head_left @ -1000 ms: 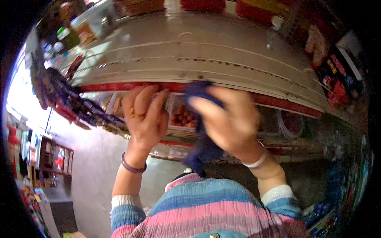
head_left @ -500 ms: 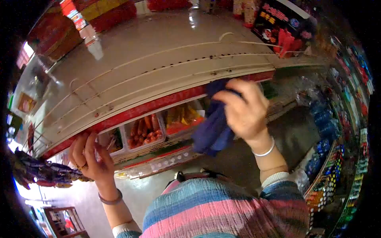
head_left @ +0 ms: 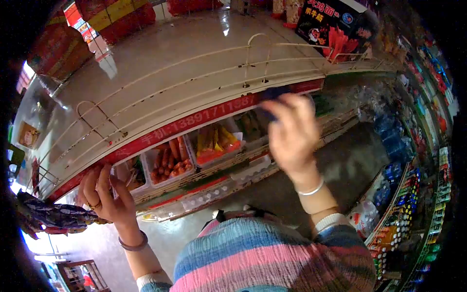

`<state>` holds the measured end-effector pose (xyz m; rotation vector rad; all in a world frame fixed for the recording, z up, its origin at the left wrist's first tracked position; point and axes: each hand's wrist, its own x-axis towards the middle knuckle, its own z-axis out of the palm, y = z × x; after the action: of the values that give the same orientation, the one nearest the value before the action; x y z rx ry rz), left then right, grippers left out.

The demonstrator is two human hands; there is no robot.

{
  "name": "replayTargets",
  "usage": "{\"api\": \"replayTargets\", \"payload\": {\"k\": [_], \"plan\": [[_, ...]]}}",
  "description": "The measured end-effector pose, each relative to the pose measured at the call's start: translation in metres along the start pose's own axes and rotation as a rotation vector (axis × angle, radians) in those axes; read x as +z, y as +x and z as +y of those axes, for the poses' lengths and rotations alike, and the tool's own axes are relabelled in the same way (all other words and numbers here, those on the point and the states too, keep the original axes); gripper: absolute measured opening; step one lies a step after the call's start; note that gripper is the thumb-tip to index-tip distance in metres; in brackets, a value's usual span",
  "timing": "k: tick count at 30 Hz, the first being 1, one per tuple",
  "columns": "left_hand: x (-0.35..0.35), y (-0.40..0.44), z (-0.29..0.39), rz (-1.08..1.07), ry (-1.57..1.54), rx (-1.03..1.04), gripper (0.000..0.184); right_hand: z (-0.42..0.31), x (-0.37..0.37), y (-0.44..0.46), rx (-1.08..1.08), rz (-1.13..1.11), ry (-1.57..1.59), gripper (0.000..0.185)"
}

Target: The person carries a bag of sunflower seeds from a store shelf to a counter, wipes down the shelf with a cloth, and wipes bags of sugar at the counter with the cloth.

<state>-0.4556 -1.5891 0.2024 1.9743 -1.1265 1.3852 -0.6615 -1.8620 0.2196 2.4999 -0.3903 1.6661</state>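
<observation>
My right hand (head_left: 294, 138), blurred by motion, is closed on a dark blue cloth (head_left: 276, 92) and holds it against the front edge of the shelf. Only a small part of the cloth shows above the fingers. A red strip (head_left: 194, 118) with white printed digits runs along that edge. At the strip's left end, my left hand (head_left: 104, 194) touches the edge with its fingertips, the fingers bent and apart, with no loose thing in them. Below the strip stand clear tubs, one with red-wrapped sausages (head_left: 170, 163) and one with yellow packets (head_left: 215, 141).
A white wire rail (head_left: 185, 80) rises along the shelf's front. On the shelf top, a black printed box (head_left: 333, 29) stands at the back right. Dark packets (head_left: 53, 214) hang at left, and stocked shelves (head_left: 404, 209) line the right side.
My right hand has moved slightly left, and the cloth, which hung down before, is now mostly hidden. The printed digits on the strip have come into view. My left hand stays at the edge.
</observation>
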Motion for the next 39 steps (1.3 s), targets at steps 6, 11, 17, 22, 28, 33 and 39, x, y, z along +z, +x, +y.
{"api": "replayTargets", "payload": {"k": [6, 11, 17, 22, 28, 33, 39], "plan": [[0.001, 0.003, 0.001, 0.017, -0.058, 0.006, 0.027, -0.115, 0.052, 0.02, -0.216, -0.034, 0.384, 0.026], [-0.002, 0.001, 0.0, -0.016, -0.002, 0.012, 0.028, -0.081, 0.041, 0.017, -0.228, -0.07, 0.413, 0.023], [0.0, 0.003, 0.0, 0.017, -0.002, 0.022, 0.03, 0.064, -0.02, -0.01, 0.158, 0.013, -0.062, 0.028], [-0.002, 0.005, 0.005, 0.034, -0.01, 0.007, 0.029, 0.048, -0.013, -0.011, 0.18, 0.048, -0.092, 0.031], [-0.004, 0.007, 0.004, 0.028, -0.021, 0.008, 0.03, -0.074, 0.033, 0.006, -0.163, -0.07, 0.241, 0.035], [-0.006, 0.01, 0.008, 0.021, -0.049, 0.004, 0.029, -0.149, 0.068, 0.025, -0.271, -0.077, 0.485, 0.03], [-0.006, 0.009, 0.007, 0.013, -0.035, 0.001, 0.03, -0.073, 0.038, 0.016, -0.213, -0.073, 0.411, 0.03]]}}
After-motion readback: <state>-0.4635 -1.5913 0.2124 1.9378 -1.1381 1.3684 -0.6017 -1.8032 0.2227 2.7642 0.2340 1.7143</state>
